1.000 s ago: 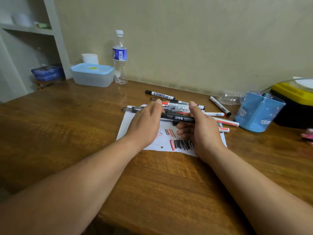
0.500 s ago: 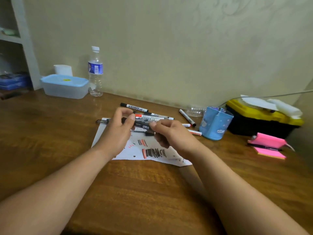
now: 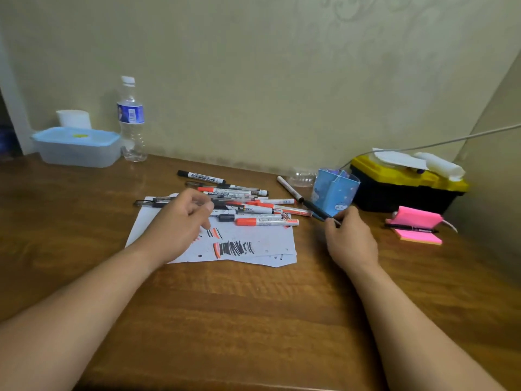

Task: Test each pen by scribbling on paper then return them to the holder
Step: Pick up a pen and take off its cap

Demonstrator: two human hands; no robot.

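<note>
Your right hand [image 3: 349, 241] pinches a dark pen [image 3: 317, 210] between thumb and curled fingertips, low over the wooden table [image 3: 253, 320]. The pen sits just in front of the blue holder [image 3: 334, 194], crossing its lower wall from this view. It does not look to be inside yet.

The pen's long axis runs on a diagonal. The gripped end is nearest you. The free end points away from you and to your left, toward the pile of pens [image 3: 242, 197]. It lies closer to flat than upright. Motion blur hides which end is the writing tip.

Your left hand [image 3: 177, 224] hovers over the near edge of that pile, at the top of the scribbled paper [image 3: 253, 251]. Its fingers are curled, and you cannot tell from here whether they hold a pen.

The step in hand looks like returning this 1 pen. To do it well, raise your hand above the holder's rim first. Swing the free end down so the pen stands nearly upright. The open top is split by dividers, so pick 1 compartment and aim for its middle. Lower the pen rather than dropping it from a height. The holder looks light and could tip or slide if the pen strikes its front wall.
</note>
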